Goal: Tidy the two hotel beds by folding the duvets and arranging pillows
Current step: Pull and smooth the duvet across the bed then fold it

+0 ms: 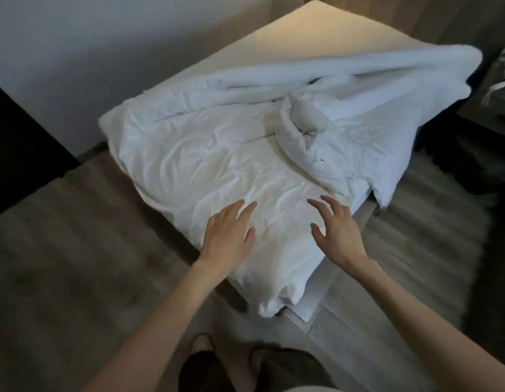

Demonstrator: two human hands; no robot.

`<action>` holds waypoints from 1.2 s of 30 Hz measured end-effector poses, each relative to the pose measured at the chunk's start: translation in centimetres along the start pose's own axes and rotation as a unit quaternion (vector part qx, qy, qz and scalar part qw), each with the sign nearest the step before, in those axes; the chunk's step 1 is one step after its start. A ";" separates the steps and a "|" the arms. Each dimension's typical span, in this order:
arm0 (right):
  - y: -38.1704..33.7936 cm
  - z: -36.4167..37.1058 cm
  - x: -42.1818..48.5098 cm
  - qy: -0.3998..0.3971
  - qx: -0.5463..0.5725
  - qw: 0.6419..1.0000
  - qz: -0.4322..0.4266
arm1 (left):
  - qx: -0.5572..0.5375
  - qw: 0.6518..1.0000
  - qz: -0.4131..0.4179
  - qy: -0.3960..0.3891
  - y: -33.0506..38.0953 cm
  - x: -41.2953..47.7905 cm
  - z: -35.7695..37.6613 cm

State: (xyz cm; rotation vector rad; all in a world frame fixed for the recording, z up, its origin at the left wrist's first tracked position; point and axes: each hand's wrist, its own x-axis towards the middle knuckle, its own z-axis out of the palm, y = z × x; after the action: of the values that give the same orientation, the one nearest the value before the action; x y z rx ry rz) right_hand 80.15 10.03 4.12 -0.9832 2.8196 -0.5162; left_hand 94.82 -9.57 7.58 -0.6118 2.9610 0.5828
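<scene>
Here, at the bed's closest corner, the left hand and the right hand are both spread flat, fingers apart and holding nothing. They are on or just over the white duvet; whether the palms press it I cannot tell. The duvet lies crumpled across the bed's near half, one corner drooping past the bed's closest corner toward the floor. Farther up the bed it is twisted into a knot and heaped in a thick roll toward the bed's right edge, with a flap hanging over that side. Beyond, the bed's far end shows bare mattress. Folding over that twist would probably trap a lump, and a pull from here could drag the overhanging weight off the bed.
</scene>
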 end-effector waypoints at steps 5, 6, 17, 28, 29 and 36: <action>-1.7 5.0 -1.2 -0.024 0.074 0.976 0.202 | 0.011 0.995 0.082 -0.056 -3.9 3.2 1.3; -1.8 6.2 -1.3 -0.035 0.100 0.964 0.244 | 0.012 0.993 0.097 -0.069 -4.4 4.0 1.8; 3.9 17.8 2.3 -0.064 0.287 0.802 0.521 | 0.022 0.975 0.145 -0.168 -7.6 15.2 10.6; 8.6 22.9 6.0 -0.005 0.358 0.723 0.591 | 0.020 0.967 0.127 -0.218 -6.6 23.3 17.1; 7.8 22.6 6.3 -0.011 0.366 0.730 0.577 | 0.015 0.967 0.129 -0.220 -6.3 23.4 17.2; 2.4 18.1 6.0 -0.006 0.488 0.727 0.482 | -0.026 0.946 0.157 -0.282 -6.4 21.6 13.8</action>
State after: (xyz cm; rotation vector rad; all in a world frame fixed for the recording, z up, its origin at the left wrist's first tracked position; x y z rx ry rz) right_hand 77.91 3.05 -13.63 0.6374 2.0005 -1.4657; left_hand 77.31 -17.78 -10.37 0.0432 2.5032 0.7155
